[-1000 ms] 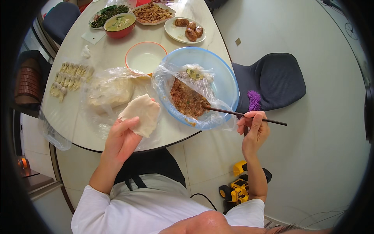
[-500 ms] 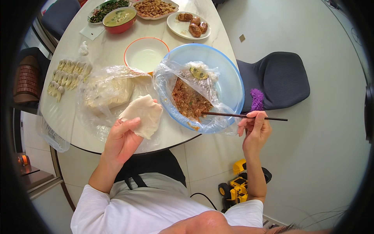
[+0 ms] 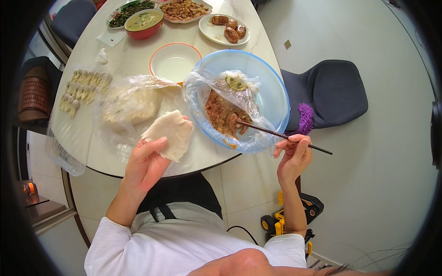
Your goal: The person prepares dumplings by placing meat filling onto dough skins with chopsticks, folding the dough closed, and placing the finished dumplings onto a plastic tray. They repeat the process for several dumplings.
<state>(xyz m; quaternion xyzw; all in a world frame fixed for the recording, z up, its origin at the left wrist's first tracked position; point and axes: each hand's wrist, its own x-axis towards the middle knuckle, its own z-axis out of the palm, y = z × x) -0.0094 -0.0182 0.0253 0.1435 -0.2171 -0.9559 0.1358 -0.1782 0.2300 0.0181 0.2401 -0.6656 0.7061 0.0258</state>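
Note:
My left hand [image 3: 148, 163] holds a flat, pale dough wrapper [image 3: 171, 133] by its edge, above the near side of the table. Pinched in my right hand [image 3: 294, 158] are dark chopsticks [image 3: 269, 132], slanting down to the left. Their tips touch the reddish-brown minced filling [image 3: 220, 110], which lies in a clear plastic bag [image 3: 251, 105] inside a blue basin [image 3: 275, 87]. A small lump of filling stands at the tips. Left of the wrapper, a large pale mass of dough [image 3: 131, 106] sits in another clear bag.
Several garlic-like pale pieces [image 3: 85, 87] lie at the table's left. An orange-rimmed bowl [image 3: 175, 60], a soup bowl [image 3: 144, 25] and a plate of browned rolls [image 3: 224, 30] stand farther back. A dark chair [image 3: 338, 94] and yellow toy vehicle [image 3: 278, 223] are at the right.
My right hand has shifted slightly left, and the chopsticks slope more steeply. Filling has bunched up at their tips. My left hand keeps the wrapper almost still.

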